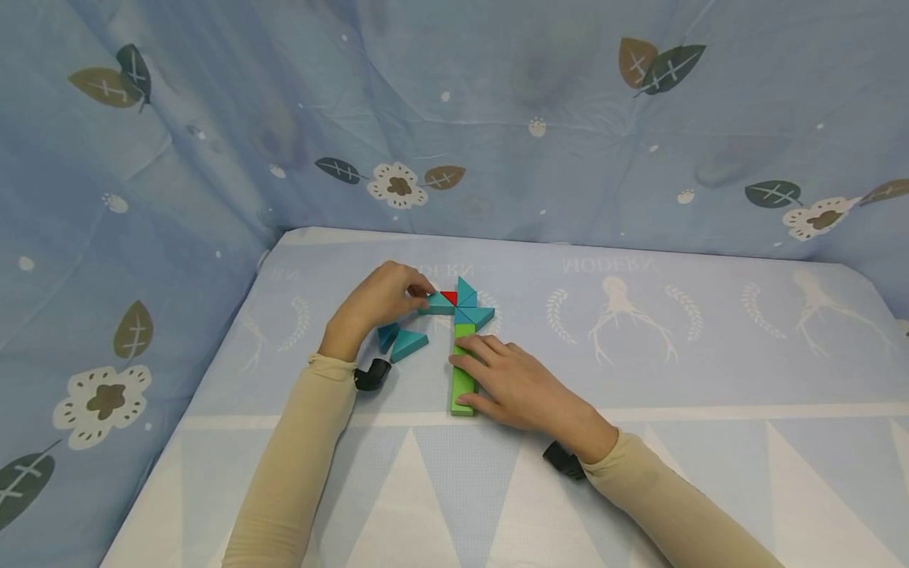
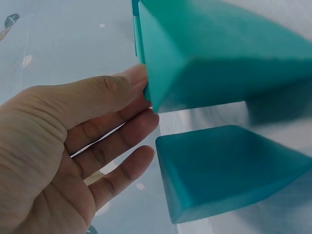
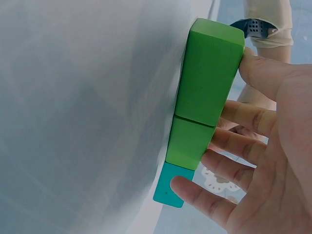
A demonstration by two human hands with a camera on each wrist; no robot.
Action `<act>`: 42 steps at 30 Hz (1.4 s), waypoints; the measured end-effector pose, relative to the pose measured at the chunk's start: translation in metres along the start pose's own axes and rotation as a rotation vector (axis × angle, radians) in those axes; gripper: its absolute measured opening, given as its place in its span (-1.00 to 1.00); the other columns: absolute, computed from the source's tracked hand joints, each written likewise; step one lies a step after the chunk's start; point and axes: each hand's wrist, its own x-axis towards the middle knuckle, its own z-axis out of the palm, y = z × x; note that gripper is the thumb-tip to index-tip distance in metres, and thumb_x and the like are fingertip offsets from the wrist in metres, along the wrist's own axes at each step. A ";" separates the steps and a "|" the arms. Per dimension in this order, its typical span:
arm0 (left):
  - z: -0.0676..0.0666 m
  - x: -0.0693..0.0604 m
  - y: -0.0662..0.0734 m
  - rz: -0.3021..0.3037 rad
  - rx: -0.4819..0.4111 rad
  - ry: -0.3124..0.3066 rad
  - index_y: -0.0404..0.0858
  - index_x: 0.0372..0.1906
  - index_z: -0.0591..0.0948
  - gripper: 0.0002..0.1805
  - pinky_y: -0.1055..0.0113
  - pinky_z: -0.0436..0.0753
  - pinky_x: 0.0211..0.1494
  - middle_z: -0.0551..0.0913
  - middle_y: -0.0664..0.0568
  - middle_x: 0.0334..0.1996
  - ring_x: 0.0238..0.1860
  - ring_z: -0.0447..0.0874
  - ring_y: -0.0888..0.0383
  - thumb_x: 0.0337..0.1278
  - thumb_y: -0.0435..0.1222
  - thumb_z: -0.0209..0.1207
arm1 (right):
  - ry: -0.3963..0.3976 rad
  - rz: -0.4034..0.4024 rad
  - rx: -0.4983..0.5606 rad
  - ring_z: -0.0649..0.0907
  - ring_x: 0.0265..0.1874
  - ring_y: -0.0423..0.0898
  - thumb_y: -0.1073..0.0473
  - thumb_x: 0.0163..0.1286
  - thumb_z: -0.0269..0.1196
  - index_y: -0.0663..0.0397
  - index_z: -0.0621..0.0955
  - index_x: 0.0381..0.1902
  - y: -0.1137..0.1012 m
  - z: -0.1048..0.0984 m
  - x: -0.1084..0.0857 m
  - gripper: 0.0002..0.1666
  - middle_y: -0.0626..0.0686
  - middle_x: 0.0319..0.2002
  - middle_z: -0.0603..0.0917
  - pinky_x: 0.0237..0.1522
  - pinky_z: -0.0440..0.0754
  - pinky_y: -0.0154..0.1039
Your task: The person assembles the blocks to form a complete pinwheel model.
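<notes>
On the table lies a flat pinwheel of teal triangular blocks [image 1: 466,296] with one red triangle [image 1: 450,297]. A stem of green blocks [image 1: 463,383] runs from it toward me. My left hand [image 1: 383,296] pinches a teal triangular block [image 1: 439,308] at the pinwheel's left tip, between thumb and fingers; in the left wrist view nearer blocks mostly hide it. Two loose teal wedges [image 1: 409,345] lie below that hand. My right hand [image 1: 514,383] rests along the green stem, its fingers fairly straight and touching it, the thumb [image 3: 261,73] beside the near end.
The table [image 1: 682,489] has a printed cloth with pale triangles. A blue patterned curtain [image 1: 497,102] hangs behind it and at the left. A dark device is strapped at each wrist, the left one [image 1: 372,375] close to the loose wedges.
</notes>
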 end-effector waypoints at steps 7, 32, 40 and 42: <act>0.002 -0.002 0.002 -0.006 0.003 0.014 -0.23 -0.06 0.75 -0.76 0.19 0.66 -0.03 0.76 -0.03 -0.18 -0.14 0.70 0.09 0.14 -0.36 0.34 | -0.003 -0.001 -0.001 0.43 0.29 -0.03 -0.23 0.40 0.18 -0.03 0.49 0.27 0.000 0.000 -0.001 -0.37 0.02 0.31 0.43 -0.02 0.61 -0.09; 0.003 -0.007 0.011 -0.028 0.155 0.017 -0.24 -0.03 0.74 -0.73 0.18 0.65 0.02 0.75 -0.03 -0.14 -0.09 0.68 0.06 0.23 -0.21 0.28 | 0.014 0.006 -0.004 0.45 0.25 0.00 -0.18 0.38 0.23 0.00 0.51 0.26 0.003 0.004 -0.009 -0.39 0.04 0.30 0.43 -0.06 0.62 -0.09; 0.013 -0.049 0.011 0.103 0.185 0.103 -0.23 -0.16 0.77 -0.72 0.07 0.60 0.12 0.68 -0.05 -0.09 0.02 0.59 -0.02 0.16 -0.12 0.34 | -0.002 -0.004 0.005 0.43 0.27 -0.02 -0.21 0.41 0.19 -0.02 0.48 0.29 0.003 0.008 -0.003 -0.38 0.02 0.33 0.40 -0.03 0.62 -0.09; 0.017 -0.060 0.009 0.142 0.210 0.118 -0.23 -0.15 0.77 -0.69 0.07 0.59 0.12 0.67 -0.05 -0.06 0.03 0.58 -0.02 0.12 -0.11 0.37 | -0.005 -0.003 0.002 0.43 0.27 -0.02 -0.21 0.41 0.18 -0.02 0.48 0.29 0.003 0.008 -0.002 -0.38 0.02 0.33 0.39 -0.03 0.62 -0.08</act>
